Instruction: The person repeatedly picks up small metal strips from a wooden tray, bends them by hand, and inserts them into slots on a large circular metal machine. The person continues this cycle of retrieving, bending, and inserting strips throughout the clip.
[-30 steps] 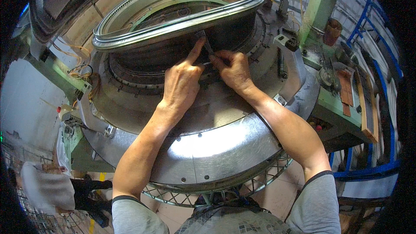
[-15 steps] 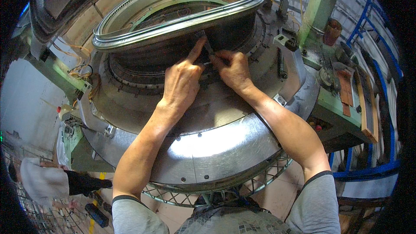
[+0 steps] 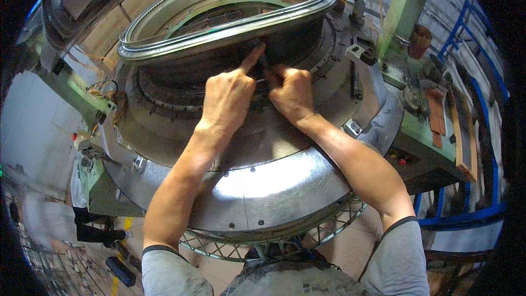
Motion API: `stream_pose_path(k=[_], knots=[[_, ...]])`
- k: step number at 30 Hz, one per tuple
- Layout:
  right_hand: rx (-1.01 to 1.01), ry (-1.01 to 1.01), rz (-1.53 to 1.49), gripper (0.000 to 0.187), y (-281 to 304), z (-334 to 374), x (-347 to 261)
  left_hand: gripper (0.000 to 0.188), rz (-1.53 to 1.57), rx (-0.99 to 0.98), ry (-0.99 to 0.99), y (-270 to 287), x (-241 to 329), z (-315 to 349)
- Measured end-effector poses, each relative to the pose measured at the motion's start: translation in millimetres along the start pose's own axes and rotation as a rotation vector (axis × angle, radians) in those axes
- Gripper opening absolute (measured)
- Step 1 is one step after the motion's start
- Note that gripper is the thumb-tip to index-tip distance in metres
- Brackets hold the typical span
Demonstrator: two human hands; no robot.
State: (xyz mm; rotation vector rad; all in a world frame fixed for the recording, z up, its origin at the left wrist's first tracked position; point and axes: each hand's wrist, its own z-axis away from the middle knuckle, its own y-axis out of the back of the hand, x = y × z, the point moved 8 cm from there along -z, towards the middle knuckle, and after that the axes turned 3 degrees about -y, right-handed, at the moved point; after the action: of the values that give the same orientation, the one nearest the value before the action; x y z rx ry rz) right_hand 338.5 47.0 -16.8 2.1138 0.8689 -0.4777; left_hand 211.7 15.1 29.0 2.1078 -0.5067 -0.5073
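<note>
In front of me is a large round metal machine bed (image 3: 263, 156) carrying a dark cylinder (image 3: 192, 68) topped by a bright, grooved rim (image 3: 219, 44). My left hand (image 3: 227, 98) has its index finger stretched up to the cylinder wall just below the rim, while the other fingers curl under, partly hidden. Close beside it, my right hand (image 3: 293, 93) is closed in a pinch, its fingers blurred by motion. A thin, flat, narrow strip (image 3: 263, 60) rises from that pinch, next to my left fingertip. Its exact kind cannot be made out.
Green posts (image 3: 405, 16) and brackets flank the machine. At right stand a blue rack (image 3: 487, 148), a wooden-edged board (image 3: 463, 134) and a reddish-brown flat piece (image 3: 436, 112). On the left, a blurred person in dark trousers (image 3: 96, 230) is near a yellow floor line (image 3: 121, 252).
My right hand has shifted slightly left and down, and the strip is now blurred. My left hand has moved slightly, its fingertip a little to the right. The person at left has changed position.
</note>
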Motion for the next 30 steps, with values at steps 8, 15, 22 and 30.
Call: stream_pose_path(k=[8, 15, 22, 30], knots=[[-0.059, -0.165, -0.282, 0.016, -5, 7, 2, 0.088, -0.082, -0.101, -0.018, 5, -15, 2], [-0.252, -0.224, -0.090, 0.016, -14, 27, 15, 0.080, -0.056, -0.134, -0.016, 1, -12, 5], [-0.310, -0.286, -0.232, 0.017, -7, 40, 25, 0.071, 0.088, -0.095, -0.128, -3, 0, 10], [-0.014, -0.203, -0.325, 0.029, -13, 24, 24, 0.085, 0.018, -0.080, -0.015, 5, -14, 2]])
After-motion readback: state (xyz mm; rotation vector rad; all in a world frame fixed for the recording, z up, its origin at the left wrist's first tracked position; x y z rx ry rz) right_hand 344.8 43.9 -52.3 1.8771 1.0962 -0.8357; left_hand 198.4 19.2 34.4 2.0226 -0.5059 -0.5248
